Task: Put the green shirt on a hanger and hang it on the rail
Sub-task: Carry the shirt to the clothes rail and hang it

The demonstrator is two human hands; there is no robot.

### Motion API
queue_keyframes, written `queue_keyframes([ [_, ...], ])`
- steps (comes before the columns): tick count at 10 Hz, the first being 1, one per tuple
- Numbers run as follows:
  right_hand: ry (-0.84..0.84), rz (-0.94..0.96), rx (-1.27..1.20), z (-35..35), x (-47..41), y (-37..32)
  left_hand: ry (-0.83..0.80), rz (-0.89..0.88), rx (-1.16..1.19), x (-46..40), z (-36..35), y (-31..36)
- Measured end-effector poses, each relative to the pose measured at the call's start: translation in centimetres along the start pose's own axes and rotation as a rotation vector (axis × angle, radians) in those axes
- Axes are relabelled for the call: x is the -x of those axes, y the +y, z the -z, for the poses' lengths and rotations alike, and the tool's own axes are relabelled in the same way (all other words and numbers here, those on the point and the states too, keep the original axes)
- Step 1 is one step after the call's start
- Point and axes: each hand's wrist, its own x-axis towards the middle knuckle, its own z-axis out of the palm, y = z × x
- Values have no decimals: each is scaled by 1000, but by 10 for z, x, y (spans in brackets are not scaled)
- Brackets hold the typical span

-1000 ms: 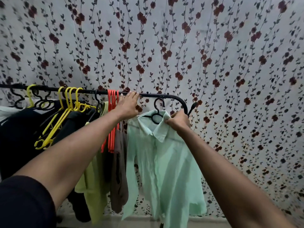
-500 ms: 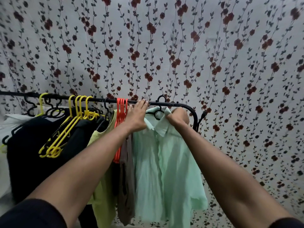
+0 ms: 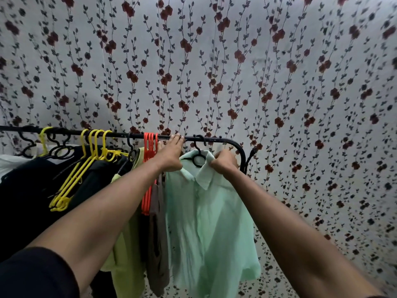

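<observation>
The green shirt [image 3: 206, 211] hangs on a black hanger [image 3: 196, 157] whose hook is over the rail [image 3: 214, 138], near the rail's right end where it bends down. The shirt sits at the right of the row of clothes, its collar up by the hanger's loop and its body falling free below. The right hand [image 3: 223, 161] grips the shirt's collar and shoulder just right of the hanger, fingers curled into the cloth. The left hand [image 3: 170, 153] reaches up with straight fingers, the tips touching the rail just left of the hanger hook, its palm in front of the shirt's left shoulder; it holds nothing. Just left of the shirt hang a brown garment [image 3: 158, 244] and a yellow-green shirt [image 3: 126, 244], partly hidden by the left forearm. A bunch of orange hangers [image 3: 148, 168] hangs on the rail beside the left hand. Further left, several yellow hangers [image 3: 73, 181] hang tilted, with black hangers [image 3: 60, 147] among them, over dark clothes [image 3: 25, 201]. A bit of white cloth [image 3: 10, 162] shows at the left edge. Behind everything is a pale curtain [image 3: 236, 72] printed with dark vines and red flowers. A dark sleeve [image 3: 36, 274] covers the upper left arm.
</observation>
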Motion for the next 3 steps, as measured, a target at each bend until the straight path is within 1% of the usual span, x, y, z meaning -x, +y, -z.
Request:
queue_keyframes([
  [2,7,57,-2,3,-1,10,-52,-33,70,23,3,6],
  [3,77,165,42,7,1,17,-19,-53,125,51,3,8],
])
